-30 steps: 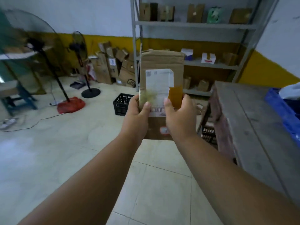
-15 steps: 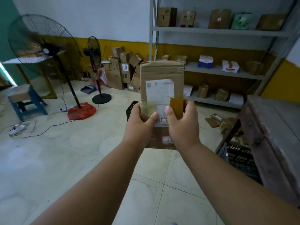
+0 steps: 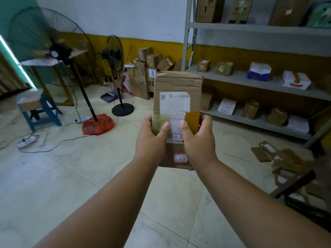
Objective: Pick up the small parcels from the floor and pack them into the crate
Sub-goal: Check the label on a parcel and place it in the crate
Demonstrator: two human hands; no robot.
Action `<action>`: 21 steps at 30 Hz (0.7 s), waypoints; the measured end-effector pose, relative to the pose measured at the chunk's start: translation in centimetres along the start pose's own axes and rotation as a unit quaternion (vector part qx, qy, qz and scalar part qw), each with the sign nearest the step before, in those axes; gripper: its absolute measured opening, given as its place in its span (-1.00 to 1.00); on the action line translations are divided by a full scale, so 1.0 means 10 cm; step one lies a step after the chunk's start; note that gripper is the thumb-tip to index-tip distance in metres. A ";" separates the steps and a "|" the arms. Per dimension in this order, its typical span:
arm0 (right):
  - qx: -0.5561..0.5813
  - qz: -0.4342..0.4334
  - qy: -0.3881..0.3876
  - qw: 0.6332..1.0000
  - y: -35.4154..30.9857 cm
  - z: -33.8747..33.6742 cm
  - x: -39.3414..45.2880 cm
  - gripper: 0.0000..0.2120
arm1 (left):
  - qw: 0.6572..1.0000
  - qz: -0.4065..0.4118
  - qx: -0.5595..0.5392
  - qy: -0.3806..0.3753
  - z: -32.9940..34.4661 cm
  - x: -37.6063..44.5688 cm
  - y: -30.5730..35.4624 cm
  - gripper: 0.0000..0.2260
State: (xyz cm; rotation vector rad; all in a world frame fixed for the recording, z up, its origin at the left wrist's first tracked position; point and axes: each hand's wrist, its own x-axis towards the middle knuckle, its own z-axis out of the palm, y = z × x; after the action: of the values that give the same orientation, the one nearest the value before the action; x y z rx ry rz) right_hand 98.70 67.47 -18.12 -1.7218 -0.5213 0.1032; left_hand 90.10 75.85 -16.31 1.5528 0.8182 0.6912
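Parcel (image 3: 177, 97), flat brown cardboard, is held upright at arm's length in the centre of the head view, clear of the tiled floor (image 3: 71, 176). I note the left hand (image 3: 150, 140) gripping its lower left edge, thumb laid across the front over a patch of greenish tape, the other fingers curled behind and hidden from me. The right hand (image 3: 198, 140) grips the lower right edge the same way, thumb on the front beside a strip of brown tape, fingertips just showing round the far side. A white shipping label (image 3: 174, 108) with a barcode sits on the parcel's face between the two thumbs, and a small white sticker with a red border (image 3: 180, 158) lies lower down between the wrists. The black crate (image 3: 308, 210) shows at the right edge, low and blurred, well apart from the parcel; I cannot tell what it holds. More flat parcels (image 3: 266, 151) lie on the floor just beyond it. Behind the held parcel stands a grey metal shelf unit (image 3: 259, 85) carrying small boxes. To the left I log two pedestal fans (image 3: 114, 52), a red bag (image 3: 98, 124) around the nearer fan's base, a blue stool (image 3: 38, 111), and a stack of cartons (image 3: 143, 77) against the wall.
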 end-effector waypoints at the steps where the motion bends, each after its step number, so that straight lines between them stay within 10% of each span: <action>1: 0.003 0.002 -0.008 1.000 0.01 0.11 0.16 -0.66 | 1.000 -0.003 -0.003 0.006 -0.02 0.19 -0.01 -0.60; 21: -0.036 0.080 0.060 0.994 0.58 2.18 3.64 -0.70 | 0.985 -0.005 -0.028 -0.168 0.19 4.78 -0.25 -0.79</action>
State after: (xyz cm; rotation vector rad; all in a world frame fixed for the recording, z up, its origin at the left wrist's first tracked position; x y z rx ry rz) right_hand 125.19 100.99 -20.73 -1.8265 -0.3014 0.0947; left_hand 118.92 113.97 -19.85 1.5574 0.5493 0.4238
